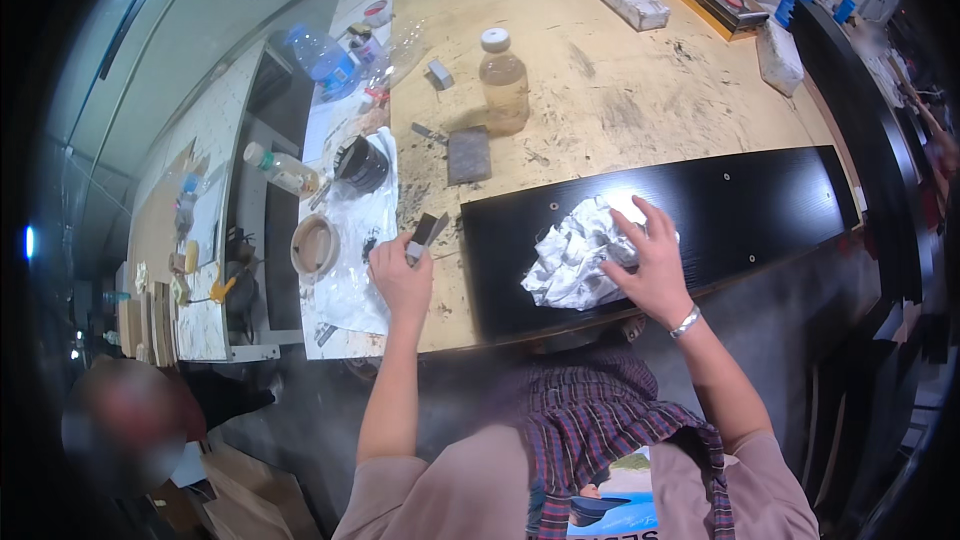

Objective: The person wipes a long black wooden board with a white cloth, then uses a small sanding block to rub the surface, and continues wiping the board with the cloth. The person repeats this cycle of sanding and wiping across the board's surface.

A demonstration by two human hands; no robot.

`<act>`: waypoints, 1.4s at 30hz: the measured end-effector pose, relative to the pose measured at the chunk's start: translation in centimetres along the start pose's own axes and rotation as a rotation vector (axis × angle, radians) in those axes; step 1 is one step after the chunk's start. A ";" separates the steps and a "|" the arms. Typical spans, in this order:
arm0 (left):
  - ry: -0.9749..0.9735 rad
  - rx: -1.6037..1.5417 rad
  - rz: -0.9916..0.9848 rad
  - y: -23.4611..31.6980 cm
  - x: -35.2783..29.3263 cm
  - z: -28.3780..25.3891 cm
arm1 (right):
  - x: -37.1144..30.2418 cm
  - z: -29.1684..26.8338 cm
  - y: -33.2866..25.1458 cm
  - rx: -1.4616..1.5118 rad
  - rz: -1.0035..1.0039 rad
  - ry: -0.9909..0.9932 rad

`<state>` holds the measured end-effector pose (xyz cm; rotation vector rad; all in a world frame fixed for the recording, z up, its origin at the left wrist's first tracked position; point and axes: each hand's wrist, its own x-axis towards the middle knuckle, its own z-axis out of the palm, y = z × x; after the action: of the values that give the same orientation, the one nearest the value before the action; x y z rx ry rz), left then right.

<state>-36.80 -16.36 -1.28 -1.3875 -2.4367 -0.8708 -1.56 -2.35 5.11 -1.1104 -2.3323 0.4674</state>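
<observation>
My left hand [402, 275] is closed on a small grey-and-dark flat piece [426, 233], its exact kind unclear, above the worktable's near left part. A crumpled white cloth [575, 258] lies on a glossy black board [770, 210] along the table's front edge. Over the cloth's right side is my right hand [652, 262], thumb and fingers spread apart and curved against it. Left of my left hand, a stained white sheet [352, 295] bears a black cup [361, 164] and a round shallow tub [315, 245].
Beyond the board, a dark square pad [469, 155] lies near a bottle of yellowish liquid [504, 85]. A small grey block [438, 75] and a blue-tinted bottle [325, 62] are further back. Wrapped blocks [630, 2] and an open box [712, 2] sit far right. Another person [130, 425] is at lower left.
</observation>
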 end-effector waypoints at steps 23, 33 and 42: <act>-0.070 -0.496 -0.166 1.1 -2.0 -2.3 | -10.8 -9.7 12.0 -0.646 0.369 0.538; -0.262 -0.701 0.334 17.0 1.5 0.2 | -7.8 5.1 -2.4 -0.215 -0.239 0.072; -0.363 -0.697 0.155 21.7 -1.3 3.6 | -14.2 -8.6 20.9 -0.573 0.166 0.319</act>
<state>-17.56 -6.84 3.67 -2.0861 -2.3051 -1.6523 23.89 -0.09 -2.68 -1.5122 -2.1432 -0.3337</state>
